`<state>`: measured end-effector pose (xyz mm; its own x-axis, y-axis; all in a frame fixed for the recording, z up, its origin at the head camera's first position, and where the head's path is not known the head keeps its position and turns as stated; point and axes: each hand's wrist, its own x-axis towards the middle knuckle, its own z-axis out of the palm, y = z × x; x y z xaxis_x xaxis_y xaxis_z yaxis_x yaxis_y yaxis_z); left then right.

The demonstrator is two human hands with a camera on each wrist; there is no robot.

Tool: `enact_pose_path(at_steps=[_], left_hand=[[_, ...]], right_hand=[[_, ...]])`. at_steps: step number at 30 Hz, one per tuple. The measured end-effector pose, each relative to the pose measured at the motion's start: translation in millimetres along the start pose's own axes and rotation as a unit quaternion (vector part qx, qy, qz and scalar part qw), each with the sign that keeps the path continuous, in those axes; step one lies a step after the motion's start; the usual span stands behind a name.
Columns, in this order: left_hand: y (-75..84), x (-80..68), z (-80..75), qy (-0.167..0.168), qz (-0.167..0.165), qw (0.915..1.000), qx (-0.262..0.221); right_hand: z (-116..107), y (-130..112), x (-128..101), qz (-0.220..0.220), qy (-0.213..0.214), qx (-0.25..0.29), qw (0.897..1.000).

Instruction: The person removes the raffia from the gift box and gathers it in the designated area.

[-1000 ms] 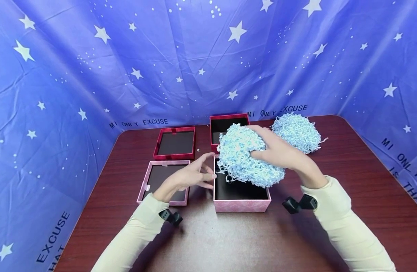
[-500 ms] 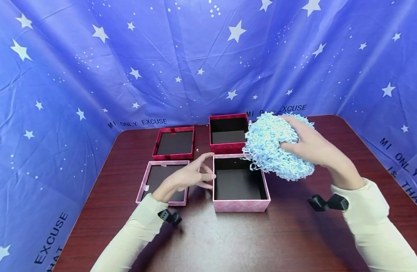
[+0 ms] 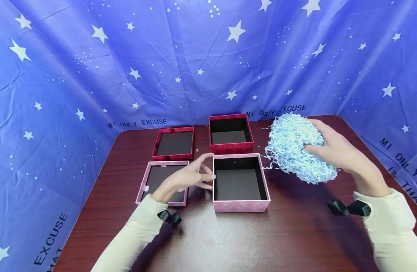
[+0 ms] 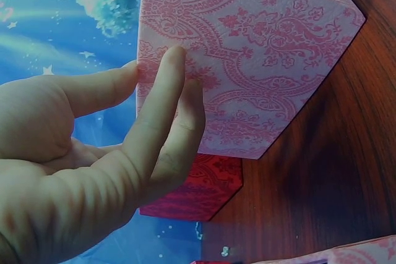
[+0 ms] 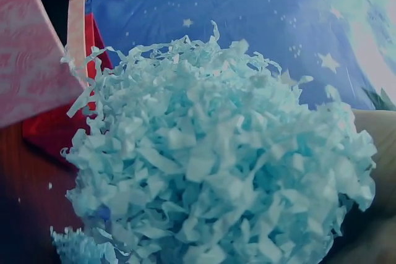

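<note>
**Hand Steadies Pink Box as Shredded Paper Hangs to Its Right**

A pink lid (image 3: pixel 163 181) lies open side up beneath the wrist of the left hand (image 3: pixel 189 177), with a red lid (image 3: pixel 174 142) just beyond it on the dark wood table (image 3: pixel 228 241). The left hand reaches in from a cream sleeve (image 3: pixel 133 234), palm turned sideways, its fingers (image 4: pixel 167 109) straight and lightly spread, their tips touching the patterned left wall of the pink box (image 3: pixel 240 183); nothing is clasped in it. The box stands directly to the right of those fingertips, open and showing a dark inside. A red box (image 3: pixel 230 134), also open, sits just behind it, touching or nearly so. Further right, well apart from the pink box, the right hand (image 3: pixel 334 151) holds a bundle of pale blue shredded paper (image 3: pixel 296 151) off the table, fingers curled into the mass from its right side, the wrist bent and the forearm angled in from the lower right. The bundle bulges to the left of and below the grip, loose strands trailing toward the pink box's far right corner. A blue star-printed cloth (image 3: pixel 92 75) backs the table.
</note>
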<state>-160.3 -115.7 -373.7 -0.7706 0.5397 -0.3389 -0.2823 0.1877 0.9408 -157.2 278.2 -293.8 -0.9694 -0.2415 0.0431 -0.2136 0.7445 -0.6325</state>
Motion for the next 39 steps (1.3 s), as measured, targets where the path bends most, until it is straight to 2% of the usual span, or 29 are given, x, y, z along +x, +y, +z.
enact_pose_path(at_steps=[6,13,18,23,29,39], left_hand=[[0.6,-0.5,0.5,0.000,-0.002,1.0000,-0.001],[1.5,-0.8,0.6,-0.001,0.001,1.0000,-0.002],[1.8,-1.0,0.5,-0.003,0.001,1.0000,-0.001],[1.8,-0.9,-0.6,-0.003,-0.001,1.0000,0.000],[1.2,-0.4,-1.1,-0.003,-0.003,1.0000,0.000],[0.5,0.5,-0.9,0.003,-0.007,1.0000,0.000]], right_hand=[[-1.1,17.9,-5.1,0.018,-0.001,-0.003,1.000],[5.6,40.2,-8.4,0.014,-0.004,-0.015,1.000],[12.3,57.8,-10.8,0.013,-0.021,-0.026,0.999],[17.5,70.4,-11.6,0.029,-0.046,-0.037,0.998],[22.4,80.5,-11.0,0.044,-0.068,-0.059,0.995],[24.1,85.6,-15.0,0.039,-0.085,-0.076,0.993]])
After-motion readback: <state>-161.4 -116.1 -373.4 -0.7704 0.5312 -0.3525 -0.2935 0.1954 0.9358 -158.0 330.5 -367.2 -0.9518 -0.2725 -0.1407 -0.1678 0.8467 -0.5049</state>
